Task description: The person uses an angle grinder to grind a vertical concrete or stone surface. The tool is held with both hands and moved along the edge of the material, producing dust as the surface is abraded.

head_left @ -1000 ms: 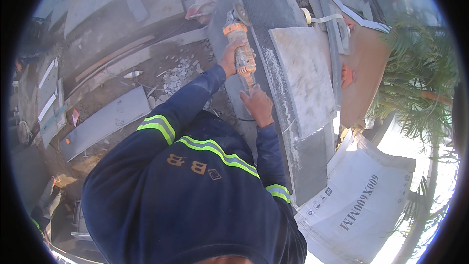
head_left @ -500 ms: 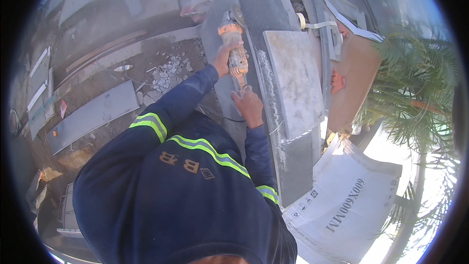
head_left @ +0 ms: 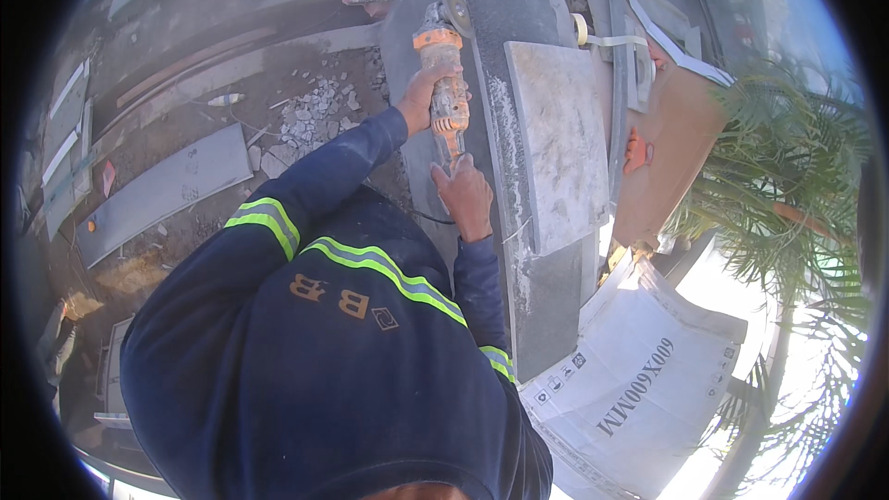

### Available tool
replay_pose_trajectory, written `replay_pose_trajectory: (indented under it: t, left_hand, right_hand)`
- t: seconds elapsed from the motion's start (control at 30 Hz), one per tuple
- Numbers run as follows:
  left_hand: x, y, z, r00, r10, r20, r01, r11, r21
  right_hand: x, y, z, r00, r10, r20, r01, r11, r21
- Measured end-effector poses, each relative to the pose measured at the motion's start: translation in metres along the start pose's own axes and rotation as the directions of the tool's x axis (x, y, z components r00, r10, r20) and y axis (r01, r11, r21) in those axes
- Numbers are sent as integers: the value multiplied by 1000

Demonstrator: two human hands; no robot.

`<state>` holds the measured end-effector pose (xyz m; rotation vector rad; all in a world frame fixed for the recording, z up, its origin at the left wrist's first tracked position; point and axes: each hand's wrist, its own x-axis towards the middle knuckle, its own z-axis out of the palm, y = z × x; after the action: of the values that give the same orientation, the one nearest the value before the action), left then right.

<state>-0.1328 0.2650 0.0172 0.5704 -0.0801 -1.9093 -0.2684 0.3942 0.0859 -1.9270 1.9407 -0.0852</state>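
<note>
An angle grinder [head_left: 447,102], orange and grey and caked in dust, points away from me. My left hand [head_left: 419,100] is wrapped round its body from the left. At the rear end, my right hand [head_left: 469,197] closes on the handle, partly hiding it. A round disc [head_left: 456,13] at the grinder's head stands on edge beside the side of a long dark grey slab [head_left: 505,9]. Whether the disc touches the slab, I cannot tell. White dust streaks the slab's left edge. A pale, stained tile [head_left: 562,148] lies on top of it, to the right of my hands.
Broken chips [head_left: 318,118] and a long grey panel [head_left: 167,204] lie on the ground to the left. A white printed carton sheet [head_left: 639,398] spreads at lower right, near brown board [head_left: 671,143] and palm fronds [head_left: 778,157]. A tape roll [head_left: 581,30] sits beyond the tile.
The grinder's head and disc have shifted slightly away from me, with both hands still holding the tool. The whole view has also moved a little.
</note>
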Motion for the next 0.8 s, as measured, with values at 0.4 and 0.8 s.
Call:
replay_pose_trajectory:
  t: [0.4, 0.8]
  left_hand:
    - [21, 5, -6, 999, -14, 37, 13, 999, 36]
    - [14, 6, -4, 999, -17, 40, 15, 998, 53]
  right_hand:
    - [17, 0, 3, 999, -25, -46, 25, 1000, -16]
    - [14, -1, 3, 999, -10, -31, 11, 1000, 19]
